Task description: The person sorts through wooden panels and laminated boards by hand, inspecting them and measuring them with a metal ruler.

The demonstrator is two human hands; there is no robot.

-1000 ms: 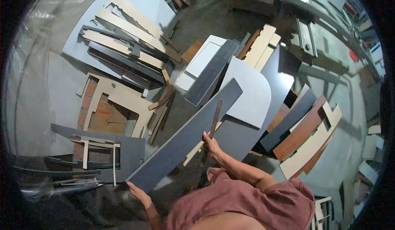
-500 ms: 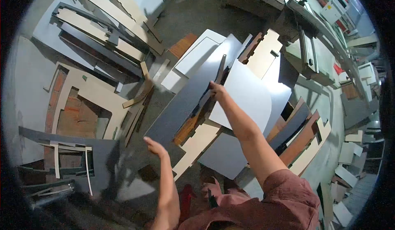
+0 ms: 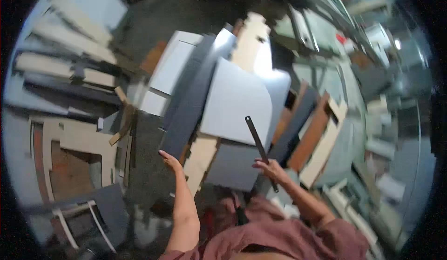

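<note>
One dark strip (image 3: 256,139) pinched in right grip (image 3: 273,170) (ends jutting out both sides).

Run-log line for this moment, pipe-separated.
right hand: gripping dark slim bar | left hand: at long grey panel's lower end | white panel: beside long grey panel

The shirt (image 3: 298,239) over there is dusty maroon, the thin strip (image 3: 256,139) near-black, the rounded board (image 3: 237,103) pale bluish white, the notched board (image 3: 201,160) plain cream.
</note>
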